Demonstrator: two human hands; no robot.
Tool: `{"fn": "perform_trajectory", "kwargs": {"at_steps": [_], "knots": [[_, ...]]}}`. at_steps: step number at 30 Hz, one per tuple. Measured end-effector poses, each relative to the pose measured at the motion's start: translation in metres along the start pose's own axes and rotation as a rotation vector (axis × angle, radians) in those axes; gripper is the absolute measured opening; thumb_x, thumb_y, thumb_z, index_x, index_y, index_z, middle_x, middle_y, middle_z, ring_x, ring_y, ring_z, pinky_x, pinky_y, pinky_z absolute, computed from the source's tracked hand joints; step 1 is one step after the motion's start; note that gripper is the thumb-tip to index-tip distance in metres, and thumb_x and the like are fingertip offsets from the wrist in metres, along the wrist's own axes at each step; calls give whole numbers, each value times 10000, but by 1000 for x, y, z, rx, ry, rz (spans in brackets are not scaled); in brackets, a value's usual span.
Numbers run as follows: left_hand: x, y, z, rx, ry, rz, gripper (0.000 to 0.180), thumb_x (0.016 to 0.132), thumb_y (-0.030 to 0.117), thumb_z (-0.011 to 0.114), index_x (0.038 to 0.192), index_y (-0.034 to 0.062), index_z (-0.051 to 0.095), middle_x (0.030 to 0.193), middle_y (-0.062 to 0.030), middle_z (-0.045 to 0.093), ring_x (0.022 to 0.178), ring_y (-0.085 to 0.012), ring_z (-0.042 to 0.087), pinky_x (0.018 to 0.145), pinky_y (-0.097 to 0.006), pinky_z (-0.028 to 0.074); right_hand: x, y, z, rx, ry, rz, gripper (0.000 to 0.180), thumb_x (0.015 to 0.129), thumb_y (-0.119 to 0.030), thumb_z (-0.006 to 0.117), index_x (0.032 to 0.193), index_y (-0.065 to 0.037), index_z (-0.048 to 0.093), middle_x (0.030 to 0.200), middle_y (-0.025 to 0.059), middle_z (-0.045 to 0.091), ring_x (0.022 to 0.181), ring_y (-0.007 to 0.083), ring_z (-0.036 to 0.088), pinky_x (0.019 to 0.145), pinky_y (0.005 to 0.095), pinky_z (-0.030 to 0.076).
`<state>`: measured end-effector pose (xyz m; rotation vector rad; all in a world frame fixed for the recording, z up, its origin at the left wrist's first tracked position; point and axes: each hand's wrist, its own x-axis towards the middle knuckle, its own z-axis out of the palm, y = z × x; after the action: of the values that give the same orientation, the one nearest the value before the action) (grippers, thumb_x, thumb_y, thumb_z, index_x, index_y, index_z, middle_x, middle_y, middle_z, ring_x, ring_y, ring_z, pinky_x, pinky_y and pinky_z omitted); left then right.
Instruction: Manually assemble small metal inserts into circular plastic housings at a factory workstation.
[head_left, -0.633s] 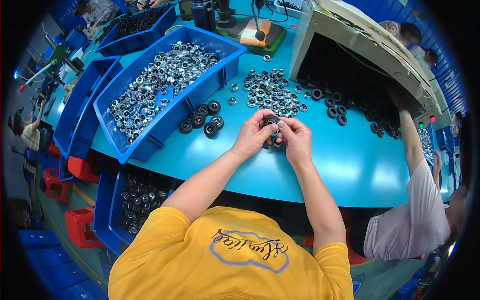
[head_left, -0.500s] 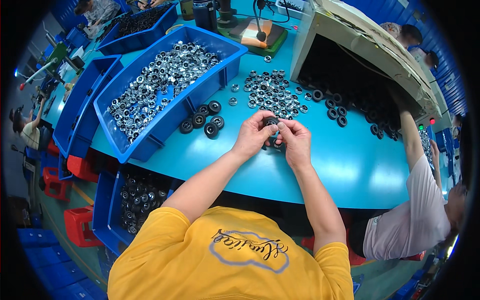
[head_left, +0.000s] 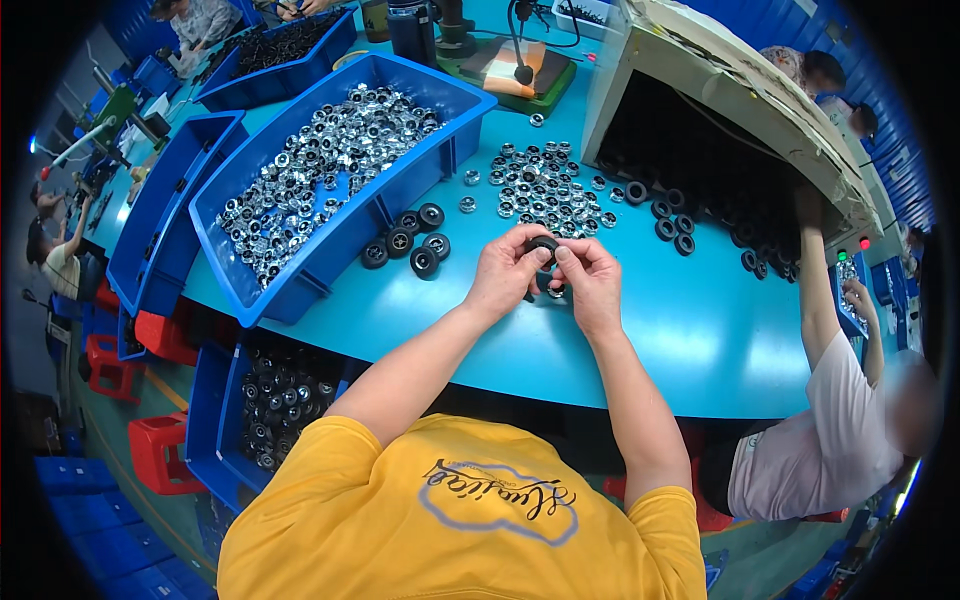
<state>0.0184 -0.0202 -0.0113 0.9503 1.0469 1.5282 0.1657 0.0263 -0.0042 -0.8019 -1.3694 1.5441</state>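
My left hand [head_left: 503, 270] and my right hand [head_left: 594, 284] meet above the turquoise table, both thumbs pressing on a small black rubber tire [head_left: 541, 243] pinched between them. Below the fingertips a shiny wheel hub [head_left: 556, 291] shows, close to my right fingers; whether it is held or lies on the table I cannot tell. Just beyond my hands spread many loose chrome hubs [head_left: 545, 185]. Left of my left hand sits a small group of black wheels with hubs fitted [head_left: 424, 262]. Several bare tires [head_left: 665, 229] lie to the right, by the mouth of a pale box.
A large blue bin [head_left: 218, 262] of chrome hubs stands at left. The pale open-fronted box [head_left: 606, 110] holds dark tires. At lower left, another blue bin [head_left: 207, 420] contains finished-looking wheels. A co-worker's arm [head_left: 822, 290] reaches into the box from the right. Red stools [head_left: 160, 455] stand below left.
My hands stay in nearly the same place, with the tire turned slightly between the fingers. At right, the co-worker's body and arms have shifted a little.
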Motion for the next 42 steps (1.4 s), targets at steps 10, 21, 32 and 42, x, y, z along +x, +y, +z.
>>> {"fn": "perform_trajectory", "kwargs": {"at_steps": [10,21,32,42], "knots": [[-3,16,3,-86,-28,-70,197,1000,112,593,1191,70,611,794,-16,621,582,-56,545,463,-230,485,5,0,-1,52,23,119,181,954,-111,688,1094,4,678,842,44,672,677,78,612,566,227,550],[1,9,-3,-123,-129,-68,225,985,72,607,1208,67,577,858,-41,630,620,-85,580,532,-255,519,4,2,-3,99,9,122,160,959,-108,680,1071,6,671,850,38,671,663,77,604,574,229,541],[2,3,-6,64,-118,-79,364,940,1,625,1292,68,568,1000,-33,643,765,-96,625,597,-254,548,4,3,-1,38,15,96,179,944,-126,708,1069,-6,665,869,39,683,691,75,610,587,223,534],[-8,2,2,436,-133,214,542,883,5,694,1396,81,538,1077,-73,699,888,-128,691,766,-289,571,7,-3,-6,-28,-17,102,172,882,-53,749,1026,-15,662,876,29,685,733,83,627,620,224,519]]}}
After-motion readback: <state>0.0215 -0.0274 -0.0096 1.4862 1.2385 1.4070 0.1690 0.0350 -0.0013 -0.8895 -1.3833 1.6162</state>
